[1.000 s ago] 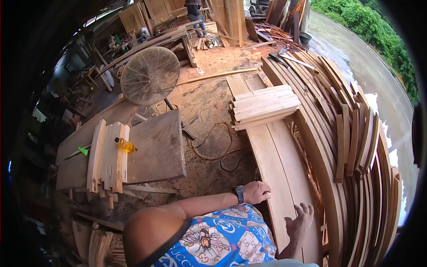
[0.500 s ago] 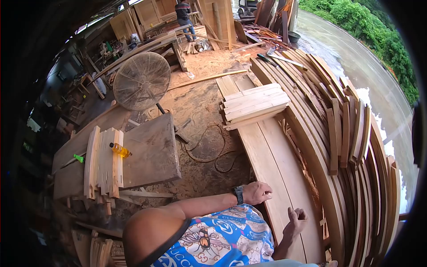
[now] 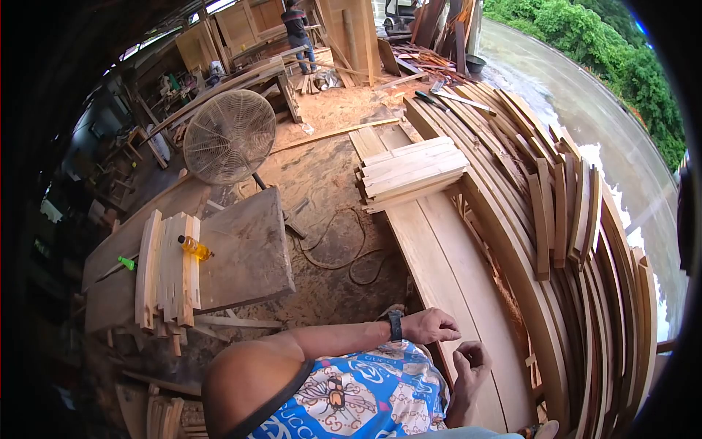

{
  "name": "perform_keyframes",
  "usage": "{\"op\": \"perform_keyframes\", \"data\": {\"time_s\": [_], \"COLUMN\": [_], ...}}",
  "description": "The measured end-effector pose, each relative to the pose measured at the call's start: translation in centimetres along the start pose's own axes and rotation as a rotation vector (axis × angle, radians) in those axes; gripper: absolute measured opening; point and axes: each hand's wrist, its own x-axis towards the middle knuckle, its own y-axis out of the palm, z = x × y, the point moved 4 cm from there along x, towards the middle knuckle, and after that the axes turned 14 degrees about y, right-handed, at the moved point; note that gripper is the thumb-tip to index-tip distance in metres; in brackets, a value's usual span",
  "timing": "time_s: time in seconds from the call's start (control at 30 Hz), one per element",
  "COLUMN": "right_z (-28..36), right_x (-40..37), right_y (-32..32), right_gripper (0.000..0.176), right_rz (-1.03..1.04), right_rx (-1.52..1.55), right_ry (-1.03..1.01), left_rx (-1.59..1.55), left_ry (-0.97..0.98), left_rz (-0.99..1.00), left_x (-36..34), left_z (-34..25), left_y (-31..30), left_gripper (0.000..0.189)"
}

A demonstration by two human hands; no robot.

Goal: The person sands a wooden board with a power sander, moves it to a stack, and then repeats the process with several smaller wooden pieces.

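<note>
My left hand, with a dark watch on its wrist, hovers over the near edge of a long pale plank. Its fingers are curled in and pressed together; whatever they may hold is hidden. Close beside it, my right hand is bent above the same boards, thumb and fingers curled into a ring. I cannot make out anything inside that grip. Farther along the boards lies a stack of short planed slats.
Long curved timbers are piled along the right, with a handsaw on top. To the left, a worktable carries slats and a bottle of yellow liquid. A large fan stands behind it. Another person is at the back.
My left hand has shifted slightly right and down, and my right hand slightly left, bringing them closer together. The view has moved a little.
</note>
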Motion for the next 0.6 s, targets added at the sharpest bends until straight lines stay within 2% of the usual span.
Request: {"op": "perform_keyframes", "data": {"time_s": [0.03,0.07,0.13,0.17,0.23,0.3,0.4,0.5,0.6], "right_z": [1.2,1.3,1.6,1.2,1.4,1.4,1.1,1.4,1.9], "right_x": [-0.3,-0.4,-0.4,-0.2,-0.4,-0.5,-0.8,-1.8,-2.7], "right_y": [0.5,0.5,0.2,-0.1,0.1,0.3,0.7,1.3,1.5], "right_gripper": [0.029,0.029,0.081,0.091,0.09,0.09,0.093,0.095,0.095], "right_rz": [-0.013,-0.014,-0.068,-0.06,-0.038,-0.021,-0.007,0.0,0.006], "right_rx": [0.034,0.034,0.077,0.064,0.11,0.156,0.115,0.081,0.072], "right_ry": [-0.131,-0.13,-0.185,-0.169,-0.174,-0.179,-0.169,-0.173,-0.18], "left_rx": [-0.158,-0.315,-0.317,-0.324,-0.329,-0.068,0.041,0.038,0.029], "left_ry": [-0.104,-0.207,-0.186,-0.172,-0.156,-0.004,-0.056,0.052,0.086], "left_rz": [0.042,0.085,0.072,0.08,0.083,0.157,0.24,0.182,0.174], "left_x": [0.0,-0.1,-0.2,-0.4,-0.6,-0.5,-0.4,-0.9,-1.4], "left_z": [0.3,0.4,0.5,0.6,0.0,-1.4,-2.8,-3.8,-3.9], "left_y": [0.7,1.4,2.2,2.5,2.4,2.2,1.9,2.2,2.7], "left_gripper": [0.039,0.041,0.043,0.043,0.043,0.044,0.045,0.039,0.04]}}
